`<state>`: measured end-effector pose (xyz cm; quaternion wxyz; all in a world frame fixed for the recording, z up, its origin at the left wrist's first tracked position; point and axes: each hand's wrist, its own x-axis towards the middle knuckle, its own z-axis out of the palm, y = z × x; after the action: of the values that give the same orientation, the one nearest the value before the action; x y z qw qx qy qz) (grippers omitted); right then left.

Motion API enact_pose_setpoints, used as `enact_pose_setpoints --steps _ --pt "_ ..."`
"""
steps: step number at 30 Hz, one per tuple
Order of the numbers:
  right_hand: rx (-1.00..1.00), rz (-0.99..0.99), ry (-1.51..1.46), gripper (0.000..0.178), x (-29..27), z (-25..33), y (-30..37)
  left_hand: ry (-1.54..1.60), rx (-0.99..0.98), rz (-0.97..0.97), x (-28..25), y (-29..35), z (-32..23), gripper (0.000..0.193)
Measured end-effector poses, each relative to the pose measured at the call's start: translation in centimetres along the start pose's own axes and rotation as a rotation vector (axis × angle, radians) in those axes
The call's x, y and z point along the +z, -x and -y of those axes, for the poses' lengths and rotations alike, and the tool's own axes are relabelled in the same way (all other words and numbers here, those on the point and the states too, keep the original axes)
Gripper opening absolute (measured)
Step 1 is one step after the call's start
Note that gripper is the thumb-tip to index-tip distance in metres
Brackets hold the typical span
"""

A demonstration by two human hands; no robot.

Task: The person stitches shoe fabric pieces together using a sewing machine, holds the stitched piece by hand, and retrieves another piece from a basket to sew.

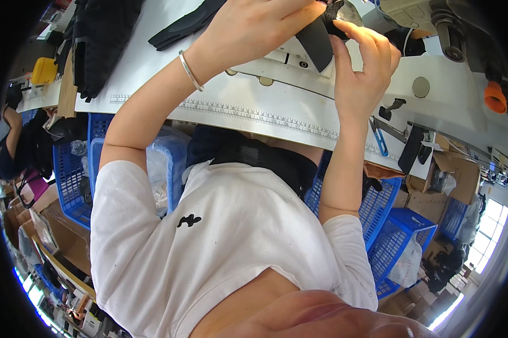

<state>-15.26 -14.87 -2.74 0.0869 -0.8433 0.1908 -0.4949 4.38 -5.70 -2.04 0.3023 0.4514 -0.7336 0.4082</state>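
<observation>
Far left edge: another person's arm [12, 132], bent. Right of it, a yellow bin [44, 71] and, upper left, dark fabric [108, 48] heaped on the white counter [133, 84]. Cardboard boxes [68, 239] lower left; blue baskets [68, 188] under the counter's front edge, one holding clear plastic.

Upper centre: a black strip [187, 23] flat on the counter, beside the left hand [257, 27]. Bracelet [191, 72] on that wrist. Ruler markings [259, 114] run along the front edge; white shirt [237, 214] below.

Right of centre at top: black piece [315, 46], between the hands. Left fingers meet its upper part, cut by the frame; cannot tell whether they pinch. Right hand [367, 65]: thumb and forefinger pinching the dark material.

Upper right: pale machine [409, 14], orange cone [495, 97] farther over. Blue cutter [380, 138] near the counter's front edge. Below, more baskets [400, 242], cartons [462, 177]; far right, a bright window [491, 228].
</observation>
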Motion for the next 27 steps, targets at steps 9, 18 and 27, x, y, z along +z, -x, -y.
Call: enact_pose_setpoints --steps 9,18,27 --pt "-0.047 0.013 -0.004 0.014 -0.3 -0.3 -0.8 -0.089 0.173 -0.193 0.6 -0.2 0.7 0.03" --pt "-0.041 0.199 -0.013 0.017 -2.2 -1.1 -2.9 -0.064 -0.016 0.126 -1.9 -2.0 -0.8 0.029" --pt "0.002 0.251 -0.058 0.017 -2.4 -1.5 -3.6 -0.066 -0.047 0.122 -3.4 -2.7 -1.9 0.029"
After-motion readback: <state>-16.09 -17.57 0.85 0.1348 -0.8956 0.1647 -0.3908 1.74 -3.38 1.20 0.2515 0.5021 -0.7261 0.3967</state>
